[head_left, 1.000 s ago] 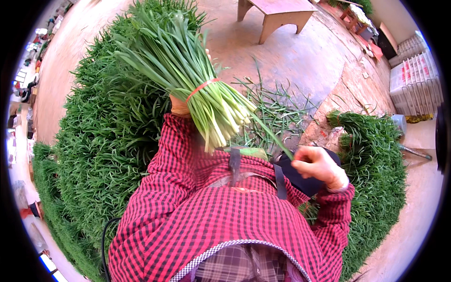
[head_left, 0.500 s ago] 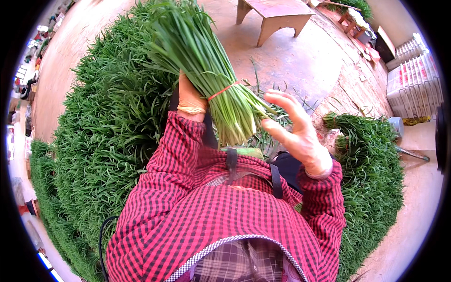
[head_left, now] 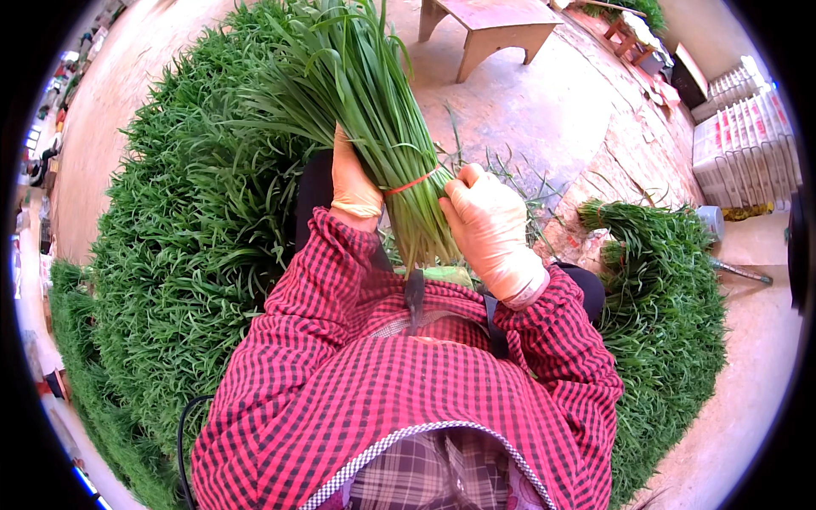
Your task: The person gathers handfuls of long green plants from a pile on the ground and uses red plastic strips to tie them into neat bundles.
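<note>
A thick bundle of green chives (head_left: pixel 374 110), tied with an orange rubber band (head_left: pixel 410 182), stands upright in front of my chest with its pale cut ends pointing down. My left hand (head_left: pixel 353 183), in a thin glove, grips the bundle from the left at the band. On the right side my gloved right hand (head_left: pixel 491 231) is closed against the lower stalks just under the band. Red checked sleeves cover both forearms.
A big heap of loose chives (head_left: pixel 170 255) fills the ground on my left. A smaller pile of tied bundles (head_left: pixel 663 280) lies on my right. A low wooden bench (head_left: pixel 489 30) stands ahead, stacked white crates (head_left: pixel 748 144) at far right. Stray leaves litter the concrete.
The bundle has swung from leaning left to upright. My right hand rose from my lap, opened beside the bundle, and now closes on its lower stalks.
</note>
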{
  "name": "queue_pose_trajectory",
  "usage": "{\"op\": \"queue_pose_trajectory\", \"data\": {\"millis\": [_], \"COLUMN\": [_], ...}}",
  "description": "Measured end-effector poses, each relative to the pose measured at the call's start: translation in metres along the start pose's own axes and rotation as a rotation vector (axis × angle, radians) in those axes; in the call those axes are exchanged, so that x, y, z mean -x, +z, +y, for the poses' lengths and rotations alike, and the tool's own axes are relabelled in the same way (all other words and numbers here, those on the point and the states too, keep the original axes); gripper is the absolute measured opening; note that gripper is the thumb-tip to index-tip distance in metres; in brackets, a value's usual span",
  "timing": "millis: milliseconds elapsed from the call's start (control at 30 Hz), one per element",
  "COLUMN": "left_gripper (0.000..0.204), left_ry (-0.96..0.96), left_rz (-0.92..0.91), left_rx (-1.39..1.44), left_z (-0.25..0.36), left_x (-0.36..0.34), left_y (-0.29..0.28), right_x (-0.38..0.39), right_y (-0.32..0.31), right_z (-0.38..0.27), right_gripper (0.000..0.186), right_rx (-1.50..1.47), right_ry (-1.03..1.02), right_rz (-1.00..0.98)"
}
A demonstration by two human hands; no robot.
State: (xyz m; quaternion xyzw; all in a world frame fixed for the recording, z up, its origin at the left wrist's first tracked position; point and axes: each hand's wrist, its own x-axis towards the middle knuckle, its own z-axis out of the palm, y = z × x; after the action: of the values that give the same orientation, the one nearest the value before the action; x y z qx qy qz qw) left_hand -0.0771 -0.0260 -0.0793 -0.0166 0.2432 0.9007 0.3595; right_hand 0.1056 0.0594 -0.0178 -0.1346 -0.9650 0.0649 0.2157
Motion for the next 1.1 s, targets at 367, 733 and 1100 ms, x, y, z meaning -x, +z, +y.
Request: {"op": "queue_pose_trajectory", "data": {"millis": [367, 733, 1100], "left_gripper": [0.034, 0.039, 0.034], "left_ry": [0.020, 0.042, -0.005], "left_rz": [-0.028, 0.008, 0.020], "left_rx": [-0.011, -0.047, -0.048], "left_z": [0.005, 0.017, -0.006], "left_x": [0.008, 0.007, 0.018], "left_y": [0.012, 0.009, 0.022], "right_x": [0.014, 0.048, -0.001], "right_y": [-0.019, -0.057, -0.013], "right_z": [-0.008, 0.040, 0.003], "right_gripper": [0.009, 0.017, 0.011], "right_rx": [-0.501, -0.582, -0.177], "right_ry": [0.098, 0.370, 0.106], "right_rz": [-0.280, -0.439, 0.006]}}
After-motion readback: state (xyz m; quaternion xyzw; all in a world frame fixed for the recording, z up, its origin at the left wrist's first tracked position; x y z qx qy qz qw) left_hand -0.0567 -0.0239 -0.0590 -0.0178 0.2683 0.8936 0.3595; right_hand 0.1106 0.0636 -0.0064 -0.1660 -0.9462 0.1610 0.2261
